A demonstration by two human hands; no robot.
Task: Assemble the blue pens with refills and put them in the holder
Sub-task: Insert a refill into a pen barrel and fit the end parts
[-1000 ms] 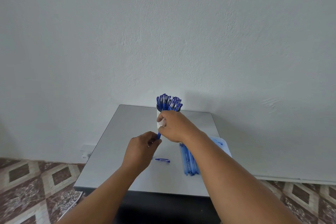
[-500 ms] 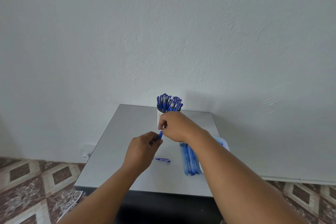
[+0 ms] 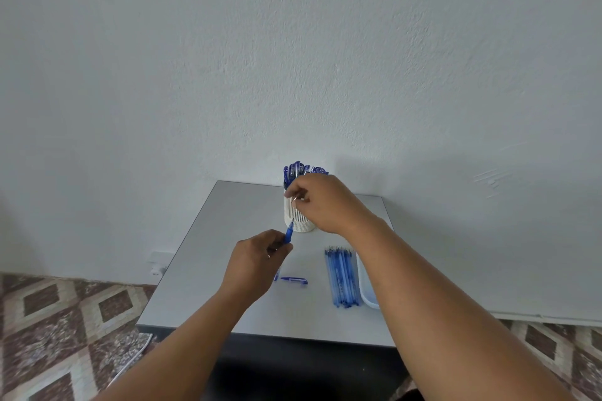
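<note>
My left hand (image 3: 257, 259) grips a blue pen barrel (image 3: 288, 234) that points up and away. My right hand (image 3: 321, 203) is raised in front of the white ribbed holder (image 3: 298, 221) and pinches a thin refill (image 3: 293, 205) whose lower end meets the barrel's top. The holder stands at the table's far middle and is full of several blue pens (image 3: 301, 170). A row of several blue refills (image 3: 342, 277) lies on the table to the right. One loose blue cap (image 3: 294, 280) lies near my left wrist.
The grey table (image 3: 211, 254) stands against a white wall. A white tray (image 3: 367, 286) sits at the right edge beside the refills, partly hidden by my right forearm. Patterned floor tiles and a white cable (image 3: 130, 361) lie to the left below.
My right hand has risen from close to my left hand up to the holder's rim, with the thin refill now visible between my two hands. The left hand stayed almost still.
</note>
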